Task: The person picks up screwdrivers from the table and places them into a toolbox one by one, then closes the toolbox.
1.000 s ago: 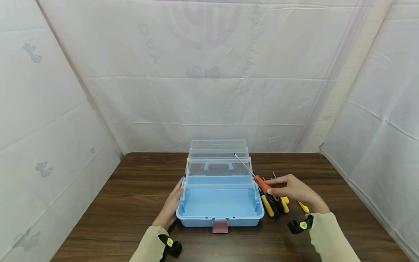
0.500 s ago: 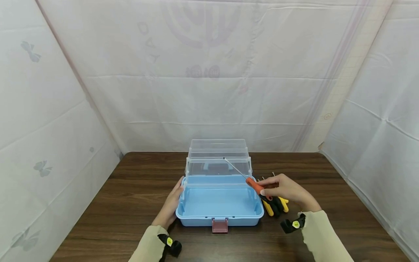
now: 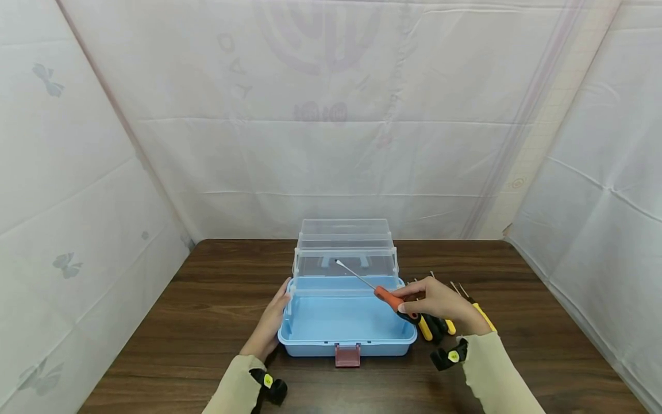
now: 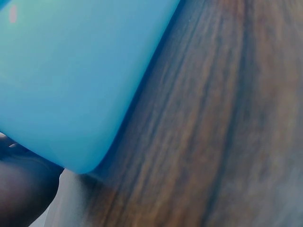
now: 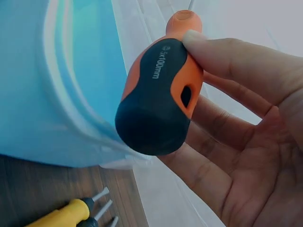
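Screwdriver, pinched by the right hand, has been carried toward nine o'clock, from above the tools to the three-o'clock side of the box; the opening is judged nearly reached. At nine o'clock the box is touched by the left hand, grip unclear.

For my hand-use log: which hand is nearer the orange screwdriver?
Right: the right hand holds the screwdriver; the left hand is apart, left of it, touching the box.
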Tool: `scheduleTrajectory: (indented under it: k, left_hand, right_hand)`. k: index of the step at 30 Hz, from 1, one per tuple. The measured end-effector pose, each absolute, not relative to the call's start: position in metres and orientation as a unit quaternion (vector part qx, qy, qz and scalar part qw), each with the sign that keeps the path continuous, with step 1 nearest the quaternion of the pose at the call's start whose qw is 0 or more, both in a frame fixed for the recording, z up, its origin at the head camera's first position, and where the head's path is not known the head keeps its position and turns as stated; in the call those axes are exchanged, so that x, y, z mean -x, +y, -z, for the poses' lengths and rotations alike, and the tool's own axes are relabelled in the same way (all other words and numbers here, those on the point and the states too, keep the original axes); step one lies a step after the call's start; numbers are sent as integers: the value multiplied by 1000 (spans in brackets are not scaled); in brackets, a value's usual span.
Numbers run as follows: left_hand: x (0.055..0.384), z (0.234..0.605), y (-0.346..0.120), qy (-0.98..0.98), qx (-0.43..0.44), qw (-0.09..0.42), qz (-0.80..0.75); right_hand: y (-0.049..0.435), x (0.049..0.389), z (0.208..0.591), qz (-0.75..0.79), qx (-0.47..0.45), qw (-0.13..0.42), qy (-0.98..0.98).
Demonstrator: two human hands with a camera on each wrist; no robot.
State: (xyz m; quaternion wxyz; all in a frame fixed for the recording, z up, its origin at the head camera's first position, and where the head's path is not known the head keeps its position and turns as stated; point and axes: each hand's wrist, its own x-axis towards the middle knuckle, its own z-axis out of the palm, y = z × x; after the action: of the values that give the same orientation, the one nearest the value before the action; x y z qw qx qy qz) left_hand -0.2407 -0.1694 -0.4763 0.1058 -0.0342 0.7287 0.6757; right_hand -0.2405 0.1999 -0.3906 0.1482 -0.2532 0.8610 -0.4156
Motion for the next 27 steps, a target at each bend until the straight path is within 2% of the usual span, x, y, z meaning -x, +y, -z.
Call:
scheduleTrajectory:
  k: [27]
  left_hand:
    - [240, 475, -168, 723, 29, 108, -681]
  right_hand:
    - [168, 239, 400, 424, 292, 168, 841]
